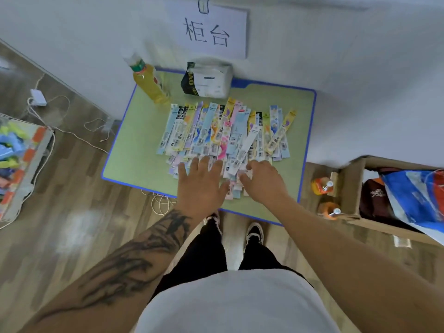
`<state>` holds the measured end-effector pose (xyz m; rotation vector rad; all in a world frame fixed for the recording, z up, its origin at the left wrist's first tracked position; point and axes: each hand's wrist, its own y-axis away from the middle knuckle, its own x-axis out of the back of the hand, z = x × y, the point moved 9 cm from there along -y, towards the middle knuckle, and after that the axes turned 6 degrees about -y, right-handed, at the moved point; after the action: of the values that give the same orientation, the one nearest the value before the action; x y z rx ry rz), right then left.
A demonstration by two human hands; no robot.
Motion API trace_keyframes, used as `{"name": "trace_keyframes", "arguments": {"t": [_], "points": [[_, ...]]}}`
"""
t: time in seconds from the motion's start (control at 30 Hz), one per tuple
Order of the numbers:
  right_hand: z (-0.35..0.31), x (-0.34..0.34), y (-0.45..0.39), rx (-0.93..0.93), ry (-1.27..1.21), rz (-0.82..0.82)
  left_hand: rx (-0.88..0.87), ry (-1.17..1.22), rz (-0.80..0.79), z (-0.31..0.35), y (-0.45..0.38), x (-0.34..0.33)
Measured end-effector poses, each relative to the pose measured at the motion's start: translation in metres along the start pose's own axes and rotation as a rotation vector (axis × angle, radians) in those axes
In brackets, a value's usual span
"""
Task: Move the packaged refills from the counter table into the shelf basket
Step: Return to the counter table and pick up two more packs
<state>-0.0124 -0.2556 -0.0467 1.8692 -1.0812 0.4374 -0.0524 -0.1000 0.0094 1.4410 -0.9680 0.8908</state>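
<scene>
Packaged refills lie in a loose overlapping fan across the middle of the counter table, the pile running from near the far edge toward the near edge; nearly all of the stock looks to be on the table, so the task reads as barely begun. Left hand lies flat on the near end of the pile, fingers straight and spread wide, holding nothing. Right hand rests just beside it on the same end, fingers bent down onto the packs; whether it has one pinched cannot be told. Step in hand appears to be gathering a bunch. Best done by sweeping the packs together lengthwise, squaring the ends against the tabletop, then clamping from both long sides. Packs are long, thin, flat strips, glossy printed card or film in pastel colours, likely slippery on one another, so a loose grab could shed a few. Tabletop is matt green with a blue rim and rounded corners. Near its far left corner stands a bottle of yellow drink; at the far edge lies a soft tissue pack. No shelf basket can be identified with certainty.
</scene>
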Motion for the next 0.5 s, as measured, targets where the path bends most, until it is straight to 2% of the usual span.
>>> {"name": "trace_keyframes", "arguments": {"t": [0.1,0.3,0.5], "points": [[-0.006,0.002,-0.029,-0.136,-0.135,0.056,-0.058,-0.01,-0.019,-0.012,-0.031,0.003],[-0.01,0.001,-0.056,-0.344,-0.129,0.137,-0.283,-0.081,-0.044,-0.032,-0.065,0.016],[-0.007,-0.002,-0.055,-0.55,-0.406,0.266,-0.359,0.032,-0.099,-0.047,-0.103,0.019]]}}
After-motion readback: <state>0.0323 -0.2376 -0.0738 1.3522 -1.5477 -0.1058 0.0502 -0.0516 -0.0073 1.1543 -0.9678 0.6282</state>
